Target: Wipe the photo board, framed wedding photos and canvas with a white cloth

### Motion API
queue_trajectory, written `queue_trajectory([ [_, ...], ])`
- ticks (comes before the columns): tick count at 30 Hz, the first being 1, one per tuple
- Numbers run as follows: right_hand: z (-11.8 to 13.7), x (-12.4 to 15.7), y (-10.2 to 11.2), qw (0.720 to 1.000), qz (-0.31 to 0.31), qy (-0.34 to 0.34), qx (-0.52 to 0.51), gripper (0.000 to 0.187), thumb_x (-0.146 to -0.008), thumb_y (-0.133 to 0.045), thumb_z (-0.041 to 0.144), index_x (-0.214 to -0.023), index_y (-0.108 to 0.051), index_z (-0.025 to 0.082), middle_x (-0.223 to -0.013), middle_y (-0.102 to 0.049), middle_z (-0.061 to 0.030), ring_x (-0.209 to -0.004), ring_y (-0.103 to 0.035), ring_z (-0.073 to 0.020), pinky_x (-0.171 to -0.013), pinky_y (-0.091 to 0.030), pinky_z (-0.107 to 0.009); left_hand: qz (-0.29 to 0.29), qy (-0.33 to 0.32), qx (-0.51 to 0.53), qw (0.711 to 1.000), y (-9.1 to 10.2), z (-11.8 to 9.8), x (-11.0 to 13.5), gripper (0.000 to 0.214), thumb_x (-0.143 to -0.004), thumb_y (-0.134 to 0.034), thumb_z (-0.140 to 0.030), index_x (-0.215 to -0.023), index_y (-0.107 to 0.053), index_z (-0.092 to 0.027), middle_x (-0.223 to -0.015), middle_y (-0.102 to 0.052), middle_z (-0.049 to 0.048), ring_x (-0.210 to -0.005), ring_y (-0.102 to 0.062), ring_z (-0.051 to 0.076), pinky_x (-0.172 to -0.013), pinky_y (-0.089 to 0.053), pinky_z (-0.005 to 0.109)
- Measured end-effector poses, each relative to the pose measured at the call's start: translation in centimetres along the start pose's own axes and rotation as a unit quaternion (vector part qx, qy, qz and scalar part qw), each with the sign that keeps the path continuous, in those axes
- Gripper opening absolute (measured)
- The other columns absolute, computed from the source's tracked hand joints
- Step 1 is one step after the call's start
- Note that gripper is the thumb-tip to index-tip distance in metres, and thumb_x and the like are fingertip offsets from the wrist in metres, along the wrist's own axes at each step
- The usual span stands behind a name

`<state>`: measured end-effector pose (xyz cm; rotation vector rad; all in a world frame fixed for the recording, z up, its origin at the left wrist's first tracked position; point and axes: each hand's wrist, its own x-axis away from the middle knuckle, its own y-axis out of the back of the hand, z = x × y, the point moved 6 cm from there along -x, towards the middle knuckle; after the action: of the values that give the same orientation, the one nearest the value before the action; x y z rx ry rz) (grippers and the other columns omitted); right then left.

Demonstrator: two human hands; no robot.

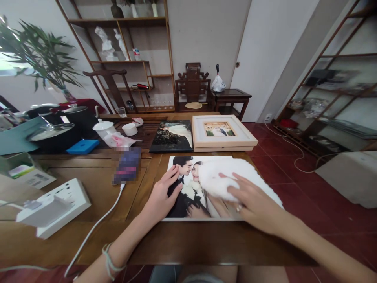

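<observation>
A wedding photo panel (188, 196) lies flat near the table's front edge, showing a couple in close-up. My left hand (163, 194) rests along its left side, fingers stretched out on the surface and holding nothing. On the panel's right half, my right hand (250, 198) presses a fluffy white cloth (218, 179) against the print, its fingers bent over the cloth. The cloth spreads past the panel's right edge and hides much of that side. A ring shows on the right hand.
Behind the panel lie a dark photo album (171, 137) and a light wooden picture frame (225, 135). A phone (126, 165) on a white cable, a power strip (63, 206), a blue box (83, 146), a white teapot (103, 129) and a lidded pan (53, 135) occupy the left.
</observation>
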<state>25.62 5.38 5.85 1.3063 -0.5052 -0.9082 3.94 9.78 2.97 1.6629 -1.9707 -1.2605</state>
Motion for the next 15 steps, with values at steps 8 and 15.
queue_trajectory([
  [8, -4.5, -3.0, -0.6, 0.996, -0.062, -0.022, 0.065, 0.019, -0.086, -0.040, 0.016, -0.091, -0.058, 0.018, -0.117, -0.061, -0.0171, -0.118, -0.050, -0.0313, -0.097, -0.039, -0.052, -0.007, -0.002, -0.004, 1.000, 0.0, -0.2, 0.0, 0.040, -0.088, -0.049, -0.028, -0.125, -0.056, -0.014, -0.139, -0.048, 0.0108, -0.133, -0.039, 0.023, -0.110, -0.032, 0.044],
  [15, 1.7, 0.3, -1.0, 0.998, -0.013, 0.059, 0.005, 0.026, -0.067, -0.045, 0.005, -0.081, -0.062, 0.019, -0.140, -0.046, -0.0111, -0.136, -0.027, -0.0288, -0.109, -0.020, -0.057, -0.010, -0.009, -0.020, 1.000, -0.2, 0.0, 0.1, 0.040, -0.088, -0.047, -0.028, -0.123, -0.058, -0.012, -0.138, -0.048, 0.0128, -0.132, -0.040, 0.024, -0.109, -0.033, 0.044],
])
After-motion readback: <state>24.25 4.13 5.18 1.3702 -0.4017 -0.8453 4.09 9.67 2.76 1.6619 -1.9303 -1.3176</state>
